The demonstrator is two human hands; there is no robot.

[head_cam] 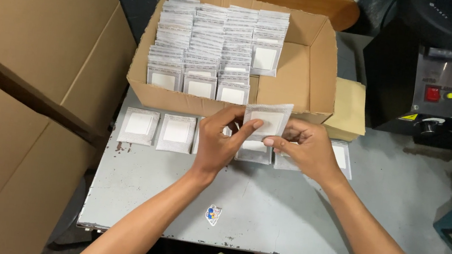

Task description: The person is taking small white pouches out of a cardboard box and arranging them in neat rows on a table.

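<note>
Head view: left hand (219, 140) and right hand (306, 147) pinch one grey pouch (267, 120). Table row (177, 133) started; carton (312, 69) looks mostly full.

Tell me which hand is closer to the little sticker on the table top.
Left. The left hand sits almost straight above the sticker, its wrist just up from it. The right hand is farther off to the right. Both hold one pouch.
</note>
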